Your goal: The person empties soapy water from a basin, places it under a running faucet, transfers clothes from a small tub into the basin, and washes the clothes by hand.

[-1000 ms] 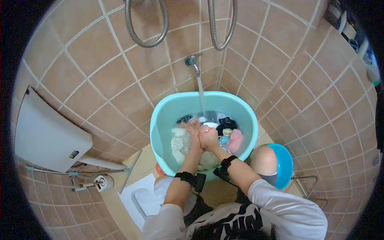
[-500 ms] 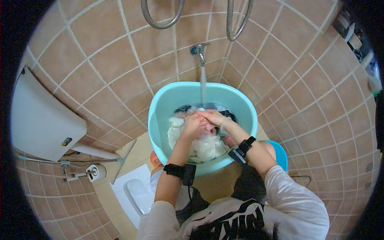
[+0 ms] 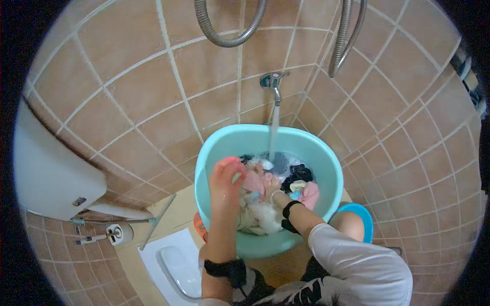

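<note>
A turquoise basin (image 3: pixel 204 148) holds wet laundry in foamy water. My left hand (image 3: pixel 226 176) is raised over the basin's left part, fingers loosely bent and a gap beside the thumb; nothing shows in it. Lower down among the clothes, my right hand (image 3: pixel 272 186) grips a pink cloth (image 3: pixel 252 182), its fingertips partly hidden. White garments (image 3: pixel 260 217) lie nearest me, a black garment (image 3: pixel 297 177) sits at the right, and another pink piece (image 3: pixel 310 195) rests by the right wrist. Water runs from the tap (image 3: pixel 276 92) into the basin.
Tiled walls (image 3: pixel 214 76) meet behind the basin, with metal shower hoses (image 3: pixel 229 41) hanging above. At left are a white tank (image 3: pixel 61 163), a toilet paper roll (image 3: pixel 120 233) and a squat toilet (image 3: pixel 176 265). A blue bowl (image 3: pixel 363 219) stands at right.
My hands were together over the laundry; the left has lifted away toward the left, while the right stays low in the clothes. A pink piece now shows at right. The camera view has shifted.
</note>
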`<state>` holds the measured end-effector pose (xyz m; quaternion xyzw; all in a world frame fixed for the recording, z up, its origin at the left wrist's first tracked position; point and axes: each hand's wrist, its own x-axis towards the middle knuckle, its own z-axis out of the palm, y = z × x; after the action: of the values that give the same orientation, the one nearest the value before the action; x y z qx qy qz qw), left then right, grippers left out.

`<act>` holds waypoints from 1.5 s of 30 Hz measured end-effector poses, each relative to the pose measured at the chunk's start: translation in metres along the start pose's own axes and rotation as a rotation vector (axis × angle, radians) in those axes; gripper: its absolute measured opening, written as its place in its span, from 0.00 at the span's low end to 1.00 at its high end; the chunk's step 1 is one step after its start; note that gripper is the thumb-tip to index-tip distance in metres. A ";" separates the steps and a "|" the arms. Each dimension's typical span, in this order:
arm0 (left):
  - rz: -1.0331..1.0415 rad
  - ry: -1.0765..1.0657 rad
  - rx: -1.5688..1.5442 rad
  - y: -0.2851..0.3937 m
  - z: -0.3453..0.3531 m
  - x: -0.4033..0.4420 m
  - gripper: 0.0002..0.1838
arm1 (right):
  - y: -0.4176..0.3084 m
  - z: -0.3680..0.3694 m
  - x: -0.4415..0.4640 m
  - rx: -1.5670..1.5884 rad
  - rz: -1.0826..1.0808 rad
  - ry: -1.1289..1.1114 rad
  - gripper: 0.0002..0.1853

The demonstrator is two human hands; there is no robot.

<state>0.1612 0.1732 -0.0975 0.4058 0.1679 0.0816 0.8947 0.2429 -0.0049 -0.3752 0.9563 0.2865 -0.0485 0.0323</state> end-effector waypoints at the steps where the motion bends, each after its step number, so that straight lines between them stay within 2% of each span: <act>1: -0.028 -0.034 -0.020 -0.003 -0.001 -0.001 0.12 | 0.000 0.004 0.010 0.062 0.044 -0.139 0.29; 4: -0.081 -0.059 -0.031 -0.001 0.006 -0.004 0.11 | 0.009 0.020 0.040 0.161 0.113 -0.358 0.29; 9: -0.050 -0.019 -0.026 0.009 -0.003 0.005 0.10 | 0.027 0.026 0.062 0.278 0.114 -0.543 0.27; 11: -0.026 0.091 -0.140 0.013 -0.012 0.013 0.09 | 0.032 0.019 0.056 0.292 0.060 -0.606 0.27; 17: -0.055 0.127 -0.346 0.020 -0.023 0.020 0.12 | 0.052 -0.027 -0.009 0.329 -0.142 -0.645 0.25; 19: -0.057 0.140 -0.360 0.017 -0.026 0.021 0.13 | 0.039 -0.094 -0.032 0.488 -0.186 -0.965 0.32; 22: -0.124 0.120 -0.405 0.011 -0.031 0.022 0.13 | 0.041 -0.113 -0.035 0.461 -0.367 -1.169 0.35; 24: -0.120 0.115 -0.401 0.009 -0.026 0.018 0.12 | 0.040 -0.100 -0.007 0.264 -0.530 -1.091 0.37; 27: -0.139 0.137 -0.397 0.006 -0.029 0.026 0.11 | 0.026 -0.040 0.065 -0.131 -0.683 -0.630 0.40; 29: -0.142 0.117 -0.419 0.003 -0.036 0.029 0.12 | 0.020 -0.028 0.111 0.306 -0.503 -0.424 0.46; 30: -0.152 0.097 -0.442 0.003 -0.040 0.030 0.12 | 0.013 -0.036 0.118 0.310 -0.512 -0.409 0.46; 32: -0.131 0.122 -0.416 0.006 -0.040 0.030 0.12 | -0.002 -0.056 0.120 0.142 -0.042 -0.456 0.45; 33: -0.116 0.146 -0.405 0.008 -0.038 0.030 0.12 | -0.006 -0.042 0.122 0.146 -0.046 -0.448 0.45; 35: -0.109 0.162 -0.391 0.016 -0.031 0.029 0.13 | -0.010 -0.001 0.130 0.227 0.084 -0.495 0.44; 36: -0.130 0.190 -0.380 0.016 -0.031 0.026 0.13 | -0.011 -0.017 0.121 0.233 0.107 -0.617 0.43; 37: -0.142 0.198 -0.378 0.014 -0.033 0.023 0.13 | -0.014 -0.023 0.106 0.238 0.110 -0.631 0.43; 39: -0.099 0.149 -0.410 0.015 -0.027 0.027 0.13 | -0.009 -0.038 0.090 0.224 -0.162 -0.633 0.39; 40: -0.097 0.148 -0.413 0.014 -0.026 0.030 0.13 | -0.009 -0.021 0.092 0.442 0.064 -0.623 0.36; 43: -0.153 0.090 -0.385 0.007 -0.030 0.033 0.12 | -0.003 -0.010 0.065 0.375 -0.005 -0.685 0.34; 44: -0.133 0.068 -0.380 0.003 -0.029 0.033 0.12 | -0.002 -0.012 0.051 0.404 0.006 -0.555 0.32; 45: -0.110 0.046 -0.377 0.002 -0.026 0.031 0.11 | 0.000 -0.028 0.040 0.396 0.010 -0.560 0.32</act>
<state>0.1806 0.2016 -0.1198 0.2191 0.1919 0.0716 0.9540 0.2780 0.0191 -0.3515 0.8950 0.2467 -0.3638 -0.0765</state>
